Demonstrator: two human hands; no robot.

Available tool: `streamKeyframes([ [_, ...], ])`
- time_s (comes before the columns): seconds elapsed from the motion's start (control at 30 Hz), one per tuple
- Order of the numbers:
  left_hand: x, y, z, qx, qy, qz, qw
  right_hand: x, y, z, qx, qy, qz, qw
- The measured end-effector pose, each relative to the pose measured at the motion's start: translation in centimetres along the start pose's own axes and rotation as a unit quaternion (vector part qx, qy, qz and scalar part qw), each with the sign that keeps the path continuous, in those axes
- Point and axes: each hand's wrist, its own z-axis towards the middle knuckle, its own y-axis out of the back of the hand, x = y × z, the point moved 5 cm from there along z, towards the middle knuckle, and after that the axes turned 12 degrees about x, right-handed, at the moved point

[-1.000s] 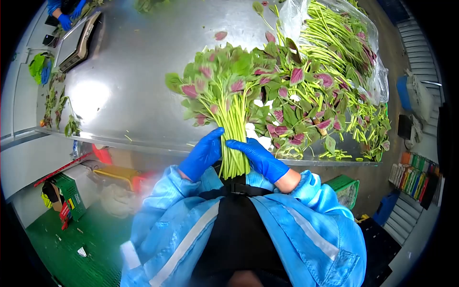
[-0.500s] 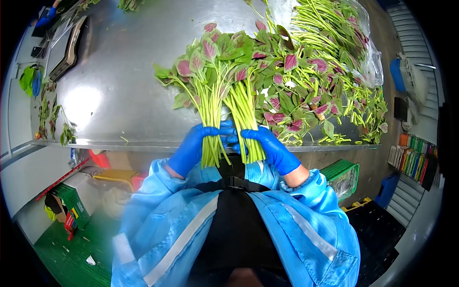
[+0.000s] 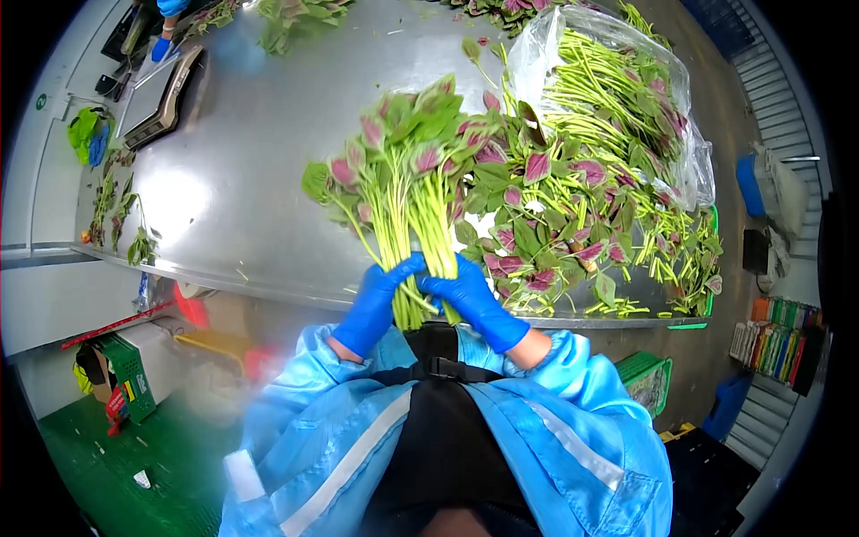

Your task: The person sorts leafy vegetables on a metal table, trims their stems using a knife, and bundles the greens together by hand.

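Note:
My left hand [image 3: 374, 302], in a blue glove, wraps round the pale green stems of a bunch of amaranth [image 3: 398, 215] with red-centred leaves. Close beside it, my right hand [image 3: 474, 304], gloved in the same blue, grips a second bunch of amaranth [image 3: 433, 210]. The stems of both bunches press side by side, leaves pointing away from me, above the front edge of the steel table [image 3: 259, 188]. Some fingers are hidden behind the stems. To the right lies a loose heap of amaranth [image 3: 573, 215].
Behind the heap, a clear plastic bag [image 3: 532, 67] holds more stems. A scale [image 3: 165, 103] stands at the far left, near another person's gloved hand [image 3: 161, 47]. Loose sprigs [image 3: 139, 243] lie by the left edge. A green crate [image 3: 644, 380] sits below the table's right side.
My hands have come closer together, bringing the two bunches against each other. The view has tilted upward, and another person's hand shows more at the top left.

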Motion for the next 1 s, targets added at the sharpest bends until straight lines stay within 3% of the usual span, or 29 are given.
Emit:
streamKeyframes([
  [0.03, 1.0, -0.2, 0.4, -0.049, -0.027, -0.010, 0.998, -0.3, -0.3, 0.0, 0.007, 0.024, -0.012, 1.000],
  [0.1, 1.9, -0.1, 0.1, -0.048, -0.018, -0.015, 0.999, -0.5, -0.2, -0.9, 0.046, 0.007, 0.033, 0.998],
  [0.2, 2.5, 0.9, -0.3, -0.074, -0.013, -0.068, 0.995, 1.4, 0.6, -2.3, 0.004, -0.024, 0.076, 0.997],
  [0.3, 0.4, 1.5, -1.7, -0.116, -0.021, -0.008, 0.993, 2.3, 2.4, -2.2, 0.007, 0.064, -0.010, 0.998],
  [0.33, -0.5, 1.8, -2.0, -0.162, -0.022, 0.038, 0.986, 4.5, 2.3, -2.8, 0.019, 0.052, 0.017, 0.998],
  [0.43, -5.9, -0.5, -4.6, -0.172, -0.091, 0.174, 0.965, 9.8, 3.0, -4.5, 0.020, 0.112, 0.037, 0.993],
  [0.5, -7.7, 1.5, -4.7, -0.206, -0.104, 0.239, 0.943, 9.4, 5.4, -3.5, 0.011, 0.168, 0.046, 0.985],
  [0.57, -7.2, 7.1, -2.9, -0.248, -0.076, 0.316, 0.913, 4.5, 10.9, 1.1, -0.051, -0.023, 0.005, 0.998],
  [0.63, -8.7, 7.8, -3.3, -0.306, -0.154, 0.267, 0.901, 5.6, 12.5, 2.2, -0.075, 0.009, -0.070, 0.995],
  [0.7, -11.0, 6.6, -5.1, -0.305, -0.227, 0.226, 0.897, 10.6, 12.1, 0.3, -0.056, 0.099, -0.022, 0.993],
  [0.73, -11.3, 6.8, -5.9, -0.316, -0.200, 0.203, 0.905, 11.0, 12.8, 0.2, -0.073, 0.130, -0.008, 0.989],
  [0.77, -11.4, 8.7, -5.6, -0.335, -0.212, 0.276, 0.876, 11.5, 13.4, 0.3, -0.088, 0.162, 0.004, 0.983],
  [0.83, -9.3, 14.0, -4.5, -0.371, -0.212, 0.414, 0.803, 7.3, 14.8, 3.4, -0.096, 0.016, -0.036, 0.995],
  [0.87, -10.9, 13.6, -5.1, -0.379, -0.141, 0.370, 0.836, 7.6, 15.1, 3.2, -0.103, 0.014, -0.058, 0.993],
  [0.97, -14.5, 12.7, -8.2, -0.384, -0.255, 0.119, 0.879, 13.2, 12.2, 0.3, -0.110, 0.095, -0.015, 0.989],
  [1.0, -14.2, 12.3, -7.1, -0.393, -0.227, 0.068, 0.889, 13.9, 12.1, 0.0, -0.117, 0.142, 0.017, 0.983],
])
